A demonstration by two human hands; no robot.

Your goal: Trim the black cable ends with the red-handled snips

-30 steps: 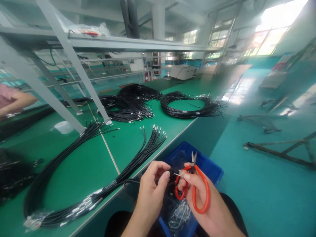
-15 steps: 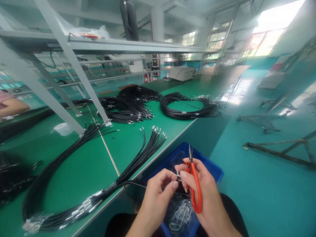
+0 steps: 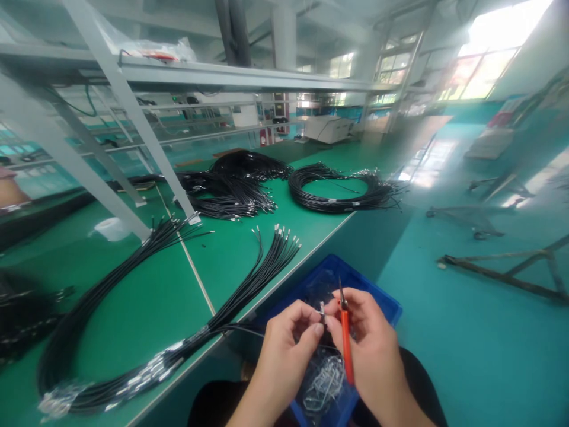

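Note:
My right hand (image 3: 371, 350) grips orange-handled scissors (image 3: 345, 344), seen edge-on with the blades pointing up. My left hand (image 3: 288, 350) pinches a small metal terminal (image 3: 322, 308) on the end of a thin black wire, right beside my right thumb. Both hands hover over a blue bin (image 3: 382, 305) on my lap, which holds clear plastic scraps and bits of wire. A bundle of black cables (image 3: 249, 284) with metal tips lies on the green bench to the left and trails toward my left hand.
The green bench (image 3: 208, 261) carries more black cable coils (image 3: 338, 190) and bundles (image 3: 231, 190) further back. Grey shelf struts (image 3: 133, 124) rise from it. Another person's arm (image 3: 9, 193) shows at the far left. A teal floor with a metal frame (image 3: 502, 267) lies to the right.
The scissors have turned from showing their loops flat to edge-on. My two hands have come closer together and dropped slightly over the bin.

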